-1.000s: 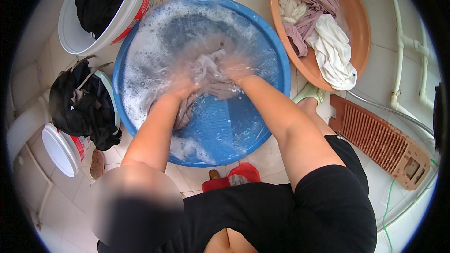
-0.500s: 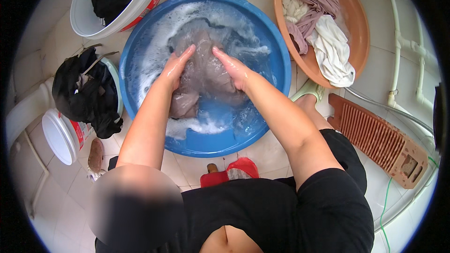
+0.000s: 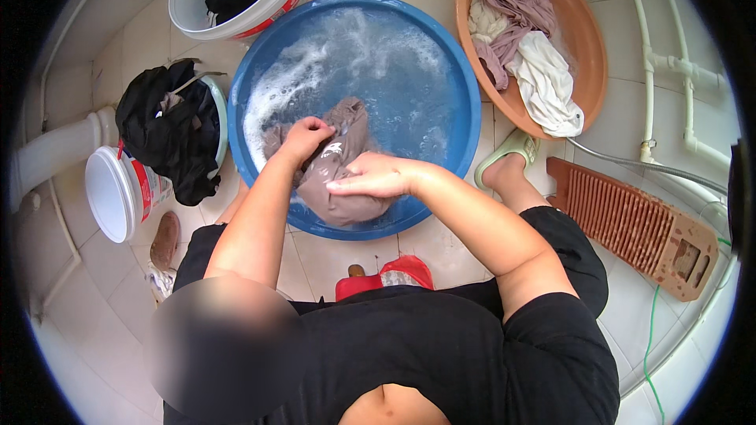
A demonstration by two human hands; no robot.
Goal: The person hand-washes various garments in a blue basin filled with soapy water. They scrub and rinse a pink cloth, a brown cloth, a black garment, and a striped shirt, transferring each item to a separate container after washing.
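A wet grey-brown garment (image 3: 350,206) is bunched at the near side of a large blue basin (image 3: 475,122) of sudsy water. Part of it bulges by the near rim. The rest trails into the water toward the far left. My left hand (image 3: 305,142) has its fingers curled and pinched on the upper folds. Against the garment's right side lies my right hand (image 3: 378,175), fingers stretched out flat and pointing left. A small white print shows on the cloth between my hands.
An orange basin (image 3: 596,83) with mauve and white clothes stands at the far right, beside a brown washboard (image 3: 622,220) and pipes (image 3: 647,94). On the left are black clothes (image 3: 169,130) and white buckets (image 3: 110,197). A red item (image 3: 409,270) lies near me.
Both hands have come nearer to me, drawing the garment from the basin's middle to its near side. My left fingers have closed on it. Foam has spread out and the view has shifted slightly.
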